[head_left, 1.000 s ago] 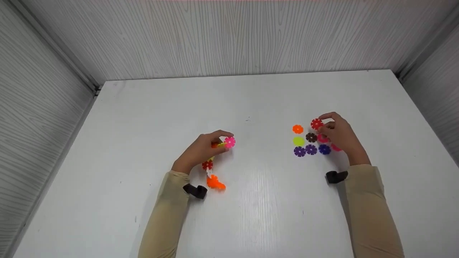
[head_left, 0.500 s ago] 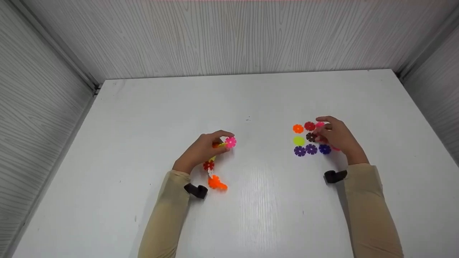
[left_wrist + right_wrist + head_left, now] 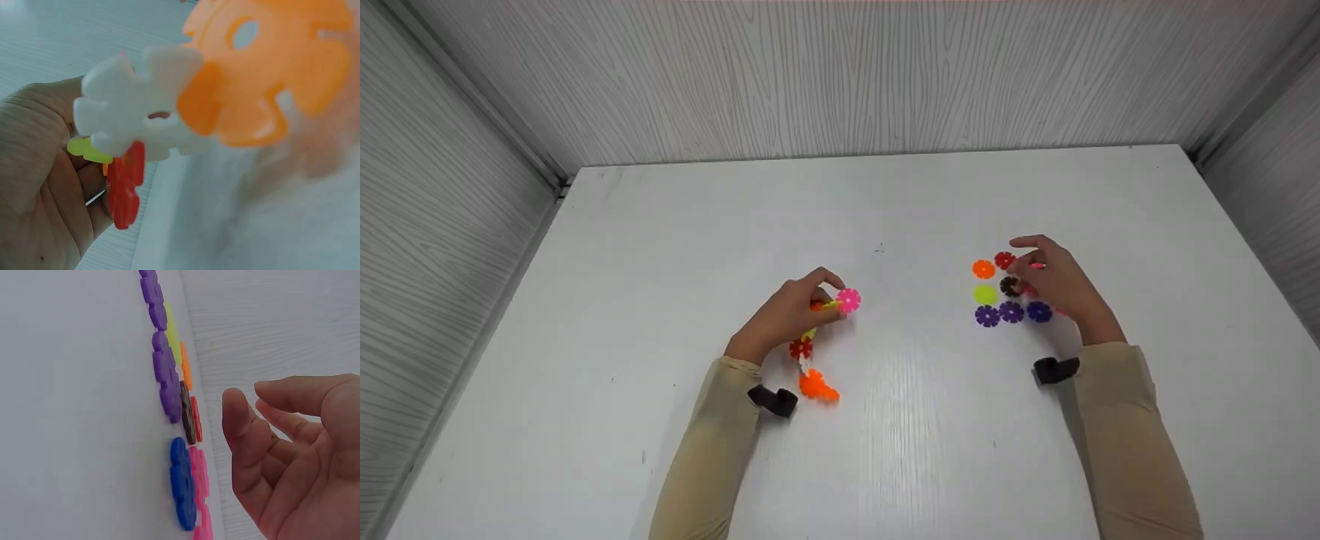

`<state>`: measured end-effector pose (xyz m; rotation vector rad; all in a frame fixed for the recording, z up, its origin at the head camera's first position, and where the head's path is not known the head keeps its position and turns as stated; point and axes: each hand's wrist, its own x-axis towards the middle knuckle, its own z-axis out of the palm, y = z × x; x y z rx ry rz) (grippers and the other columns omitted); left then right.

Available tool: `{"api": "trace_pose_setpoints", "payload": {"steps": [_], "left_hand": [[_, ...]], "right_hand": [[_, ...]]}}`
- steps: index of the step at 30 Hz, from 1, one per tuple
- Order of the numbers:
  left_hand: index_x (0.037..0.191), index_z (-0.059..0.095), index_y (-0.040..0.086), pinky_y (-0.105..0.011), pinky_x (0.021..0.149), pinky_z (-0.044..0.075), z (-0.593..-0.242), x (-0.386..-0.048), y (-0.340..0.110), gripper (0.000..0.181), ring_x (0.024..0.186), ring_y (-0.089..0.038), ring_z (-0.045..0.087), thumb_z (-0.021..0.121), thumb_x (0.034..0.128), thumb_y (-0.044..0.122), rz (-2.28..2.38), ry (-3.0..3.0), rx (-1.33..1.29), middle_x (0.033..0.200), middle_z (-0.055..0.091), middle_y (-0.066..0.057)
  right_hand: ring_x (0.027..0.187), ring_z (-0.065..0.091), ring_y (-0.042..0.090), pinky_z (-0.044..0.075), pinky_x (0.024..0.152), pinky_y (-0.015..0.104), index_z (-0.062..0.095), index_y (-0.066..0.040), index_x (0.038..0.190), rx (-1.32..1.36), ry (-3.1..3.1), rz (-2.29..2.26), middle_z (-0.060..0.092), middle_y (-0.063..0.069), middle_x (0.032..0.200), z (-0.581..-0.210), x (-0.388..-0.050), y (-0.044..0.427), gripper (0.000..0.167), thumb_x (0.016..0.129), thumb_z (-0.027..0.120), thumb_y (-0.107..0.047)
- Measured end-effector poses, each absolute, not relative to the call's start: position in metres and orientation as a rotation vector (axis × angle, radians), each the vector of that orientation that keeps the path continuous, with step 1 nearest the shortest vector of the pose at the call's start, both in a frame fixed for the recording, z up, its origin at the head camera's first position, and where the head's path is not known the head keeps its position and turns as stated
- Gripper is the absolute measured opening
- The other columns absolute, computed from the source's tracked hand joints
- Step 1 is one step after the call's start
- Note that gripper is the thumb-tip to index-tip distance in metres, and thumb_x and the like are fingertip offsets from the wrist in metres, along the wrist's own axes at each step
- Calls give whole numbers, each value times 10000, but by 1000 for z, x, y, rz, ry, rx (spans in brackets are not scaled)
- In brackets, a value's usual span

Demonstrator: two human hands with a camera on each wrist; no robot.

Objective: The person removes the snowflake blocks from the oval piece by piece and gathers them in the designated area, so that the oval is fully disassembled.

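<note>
My left hand (image 3: 787, 319) pinches a chain of interlocked notched plastic flower discs, with a pink disc (image 3: 848, 300) at its fingertips. Below the palm hang a red disc (image 3: 801, 349), a white disc (image 3: 107, 115) and an orange disc (image 3: 247, 107). Part of the chain is hidden behind the fingers. My right hand (image 3: 1056, 279) hovers over loose discs on the right. Its bent fingers hold nothing, and the right wrist view shows a gap between thumb and forefinger. Nearest to them lie a loose red disc (image 3: 1004, 260) and a brown disc (image 3: 1009, 286).
Left of the brown disc lie an orange disc (image 3: 983, 269) and a yellow disc (image 3: 985, 294). In front are two purple discs (image 3: 988, 316) and a blue disc (image 3: 1039, 311). Pink discs (image 3: 199, 478) are partly under the right hand. Wood-grain panels (image 3: 877, 82) border the white table (image 3: 915, 450).
The right hand has let go of the red disc it pinched a second ago; that disc now lies farther left. The right hand has shifted slightly left. The left hand and chain moved slightly right.
</note>
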<state>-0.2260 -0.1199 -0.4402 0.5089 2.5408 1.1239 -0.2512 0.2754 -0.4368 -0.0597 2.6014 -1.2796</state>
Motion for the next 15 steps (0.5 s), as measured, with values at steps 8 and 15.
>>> {"api": "trace_pose_setpoints", "payload": {"steps": [8, 15], "left_hand": [[1191, 554, 214, -282, 710, 472, -439, -224, -116, 335, 789, -174, 582, 690, 891, 275, 1130, 2552, 533, 963, 701, -22], [1211, 569, 254, -290, 687, 472, -439, -221, -114, 314, 691, -166, 564, 658, 910, 273, 1103, 2565, 563, 982, 686, -19]], "right_hand": [[817, 612, 224, 513, 718, 211, 378, -88, 1433, -191, 2594, -1301, 538, 158, 1112, -430, -249, 253, 467, 1005, 496, -233], [806, 640, 207, 492, 703, 249, 401, -70, 1411, -278, 2590, -1273, 590, 177, 1162, -428, -245, 234, 444, 997, 509, -191]]}}
